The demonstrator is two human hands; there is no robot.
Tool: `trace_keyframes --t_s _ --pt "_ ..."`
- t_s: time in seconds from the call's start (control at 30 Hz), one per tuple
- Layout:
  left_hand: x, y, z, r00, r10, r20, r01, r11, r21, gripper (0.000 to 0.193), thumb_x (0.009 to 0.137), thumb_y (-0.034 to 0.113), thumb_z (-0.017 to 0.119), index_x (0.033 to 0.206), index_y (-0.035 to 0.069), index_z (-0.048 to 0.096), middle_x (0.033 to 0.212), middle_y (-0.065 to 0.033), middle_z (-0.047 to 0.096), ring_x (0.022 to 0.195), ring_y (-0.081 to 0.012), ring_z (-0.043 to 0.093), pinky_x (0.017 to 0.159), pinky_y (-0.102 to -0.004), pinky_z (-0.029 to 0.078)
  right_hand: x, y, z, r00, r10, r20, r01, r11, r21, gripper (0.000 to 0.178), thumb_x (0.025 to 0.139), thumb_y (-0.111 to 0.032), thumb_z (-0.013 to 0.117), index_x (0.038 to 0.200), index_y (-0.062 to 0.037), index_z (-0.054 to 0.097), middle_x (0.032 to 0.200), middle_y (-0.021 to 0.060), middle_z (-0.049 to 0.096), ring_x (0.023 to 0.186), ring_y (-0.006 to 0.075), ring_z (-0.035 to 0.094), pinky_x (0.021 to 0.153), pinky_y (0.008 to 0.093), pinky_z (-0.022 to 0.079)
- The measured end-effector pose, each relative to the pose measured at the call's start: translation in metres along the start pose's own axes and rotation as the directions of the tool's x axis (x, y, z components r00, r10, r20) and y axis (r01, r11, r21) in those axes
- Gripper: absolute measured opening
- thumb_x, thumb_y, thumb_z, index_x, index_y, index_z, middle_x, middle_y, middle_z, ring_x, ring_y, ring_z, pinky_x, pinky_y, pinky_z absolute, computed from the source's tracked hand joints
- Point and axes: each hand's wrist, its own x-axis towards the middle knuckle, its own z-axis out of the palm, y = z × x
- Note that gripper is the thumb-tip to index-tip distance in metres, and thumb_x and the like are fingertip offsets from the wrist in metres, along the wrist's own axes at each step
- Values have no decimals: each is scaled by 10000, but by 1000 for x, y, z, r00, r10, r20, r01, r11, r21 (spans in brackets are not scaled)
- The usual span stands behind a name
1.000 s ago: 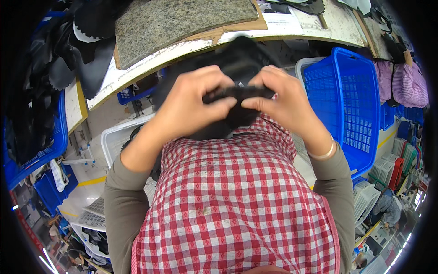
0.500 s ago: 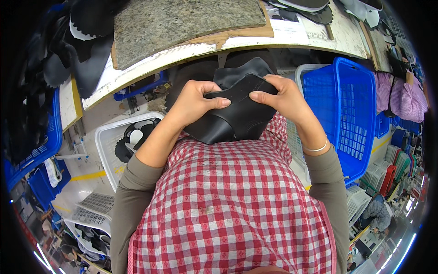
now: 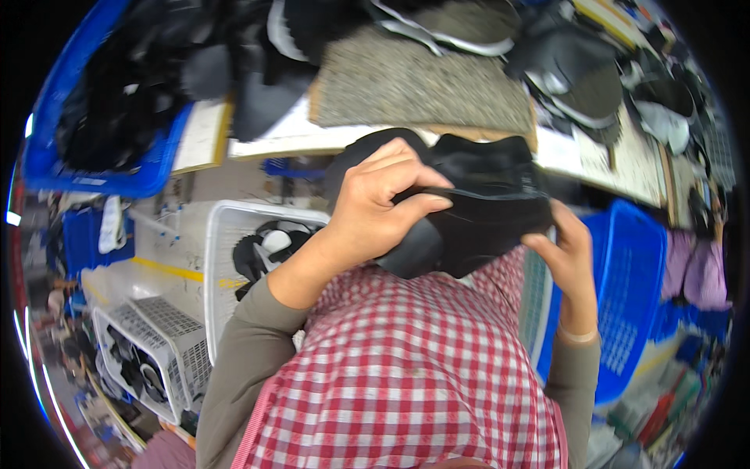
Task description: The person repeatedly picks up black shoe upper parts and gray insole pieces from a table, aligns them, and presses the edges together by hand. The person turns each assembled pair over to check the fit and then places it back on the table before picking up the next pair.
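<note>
A black leather shoe upper (image 3: 488, 227) stretches between my hands above my lap, just in front of the bench edge. My left hand (image 3: 383, 195) pinches its upper edge between thumb and curled fingers. At the piece's right end, my right hand (image 3: 568, 250) grips with the thumb on the near side; its other fingers partly go behind the leather. A seam runs across the middle of the piece, and its upper part looks wavy. Motion smears some of the detail.
Ahead is a bench with a rough grey slab (image 3: 422, 86) and several black shoe pieces (image 3: 582, 78). A white basket (image 3: 215, 281) holding black pieces stands to my left, a blue basket (image 3: 625, 313) to my right. Another blue basket (image 3: 141, 176) sits far left.
The view has swung, so bench and baskets appear shifted. My hands are farther apart; the right one now grips the right end of the upper, which is spread wider.
</note>
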Motion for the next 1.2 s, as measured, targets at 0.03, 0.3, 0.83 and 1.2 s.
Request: trace_keyframes --t_s 0.03,0.3,0.83,1.2 --pt "8 7 -13 995 53 -84 -41 990 137 191 732 68 870 893 40 771 786 -47 643 813 -221 592 750 -348 476 8 -14 -2 995 -86 -41 84 995 -53 333 763 -94 888 997 36 689 931 126 673 851 260 643 770 344 507" --pt "-4 -35 10 866 -472 -166 333 791 -513 886 949 219 786 1593 -70 251 1478 -226 506 1297 -290 546 1110 -419 448 85 -37 124 753 -657 39 537 579 -614 244 831 -144 744 1064 -70 745 852 25 613 741 230 574 714 386 452" --pt "128 -59 -380 713 582 -391 482 -2 876 437 1032 140 584 1465 193 610 1245 -112 751 943 -308 777 754 -348 621 230 76 61 983 135 124 -180 849 497 481 996 -259 725 1359 38 612 1336 163 664 1243 273 634 1093 392 481" --pt "176 -221 -389 899 -135 -417 428 471 771 445 977 19 593 1417 57 643 1501 -153 607 1349 -298 611 1137 -356 449 437 78 117 896 376 -237 86 377 922 291 1027 -117 635 1229 91 620 1182 180 681 1070 297 692 959 470 599"
